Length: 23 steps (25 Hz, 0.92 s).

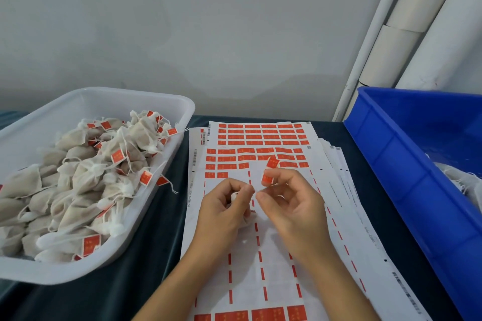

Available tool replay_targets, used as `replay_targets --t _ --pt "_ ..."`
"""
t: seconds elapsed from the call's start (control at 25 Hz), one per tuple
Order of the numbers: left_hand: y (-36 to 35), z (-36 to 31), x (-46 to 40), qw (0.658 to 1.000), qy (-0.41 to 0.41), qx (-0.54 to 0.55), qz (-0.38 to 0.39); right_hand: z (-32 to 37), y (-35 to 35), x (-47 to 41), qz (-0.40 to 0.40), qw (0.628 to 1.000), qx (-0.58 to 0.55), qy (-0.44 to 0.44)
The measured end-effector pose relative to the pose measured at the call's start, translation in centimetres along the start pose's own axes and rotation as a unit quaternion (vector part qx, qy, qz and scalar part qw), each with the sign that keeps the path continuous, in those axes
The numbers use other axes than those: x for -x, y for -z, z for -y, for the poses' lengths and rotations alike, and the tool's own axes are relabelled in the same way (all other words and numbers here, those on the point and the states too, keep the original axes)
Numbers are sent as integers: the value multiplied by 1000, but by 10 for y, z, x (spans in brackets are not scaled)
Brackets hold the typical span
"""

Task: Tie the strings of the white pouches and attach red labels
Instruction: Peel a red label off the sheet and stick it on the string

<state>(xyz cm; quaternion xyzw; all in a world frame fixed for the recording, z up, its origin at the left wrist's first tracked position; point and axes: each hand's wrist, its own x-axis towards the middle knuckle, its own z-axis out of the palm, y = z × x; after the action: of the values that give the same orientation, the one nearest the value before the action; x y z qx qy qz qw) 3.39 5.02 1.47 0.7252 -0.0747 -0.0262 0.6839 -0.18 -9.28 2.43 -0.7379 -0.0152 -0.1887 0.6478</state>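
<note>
Left hand [224, 206] curled round white pouch [234, 197], mostly hidden in fist; thumb and forefinger pinch at string, too fine to see. Right hand [289, 200] pinches red label [270, 172] just above, adhesive likely exposed. Risk: label folds onto itself or finger, or misses string. Label sheets [260, 148] beyond grip; finished-pouch tray [146, 101] far left, blue bin [407, 143] far right.

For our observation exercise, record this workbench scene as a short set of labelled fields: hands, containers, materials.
Left hand: left hand grips a white pouch
Right hand: right hand pinches a peeled red label
Left container: white tray holding labelled pouches
Right container: blue bin, contents mostly out of view
Centre: label sheets, the top sheet partly stripped
Surface: dark table
</note>
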Motion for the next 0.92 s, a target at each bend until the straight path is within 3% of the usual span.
replay_targets --t 0.28,0.6,0.92 --pt "-2 3 1 999 -2 -27 30 -7 6 -3 -45 996 75 13" --pt "1 -1 2 998 24 -19 57 -9 19 -4 -22 994 106 17" --pt "0 -1 1 997 49 -3 51 -8 30 -10 -122 988 93 -1"
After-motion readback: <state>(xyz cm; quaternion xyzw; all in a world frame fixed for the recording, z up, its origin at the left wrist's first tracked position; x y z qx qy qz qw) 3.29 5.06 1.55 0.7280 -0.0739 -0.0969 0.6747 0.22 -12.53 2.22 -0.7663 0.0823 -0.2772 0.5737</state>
